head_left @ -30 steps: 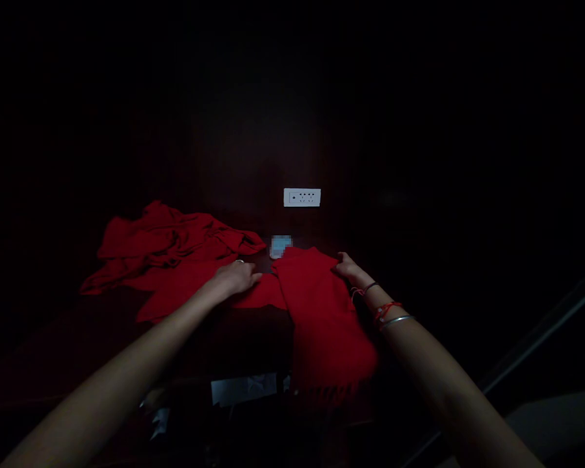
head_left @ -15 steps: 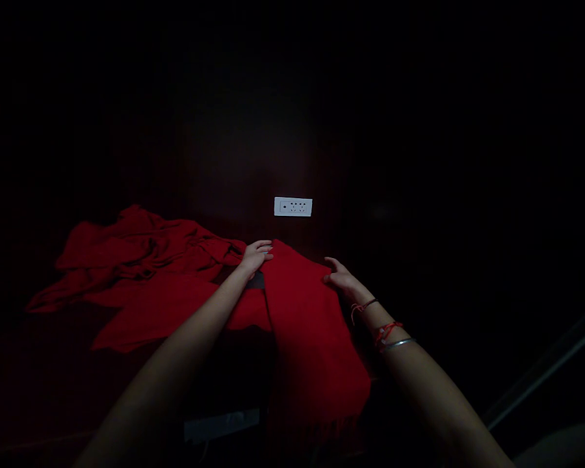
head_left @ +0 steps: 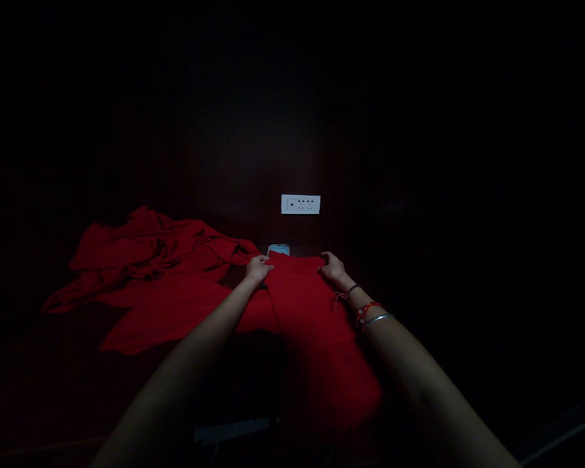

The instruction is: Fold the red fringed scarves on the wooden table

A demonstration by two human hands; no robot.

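Note:
A red scarf [head_left: 316, 325] lies in front of me, its near end hanging down into the dark. My left hand [head_left: 258, 270] is closed on the left corner of its far edge. At the right corner of that edge, my right hand [head_left: 332, 268] pinches the cloth between thumb and fingers. Crumpled red cloth [head_left: 160, 250] spreads to the left of my left hand, with a flatter red piece [head_left: 170, 309] nearer me. Whether these pieces join the scarf is hidden. Just behind the far edge shows a pale, flat rectangular object [head_left: 279, 249], partly covered.
A white wall socket panel [head_left: 301, 204] is on the dark wall behind the cloth. Low in front is a pale strip-shaped object [head_left: 231, 429] with a thin cord. The dark surface's front edge [head_left: 53, 447] shows faintly; most surroundings are too dark to make out.
The scarf's far edge, slanted before, now runs nearly level between my hands. My right hand has moved onto its far corner. The pale rectangular object has come into sight behind it.

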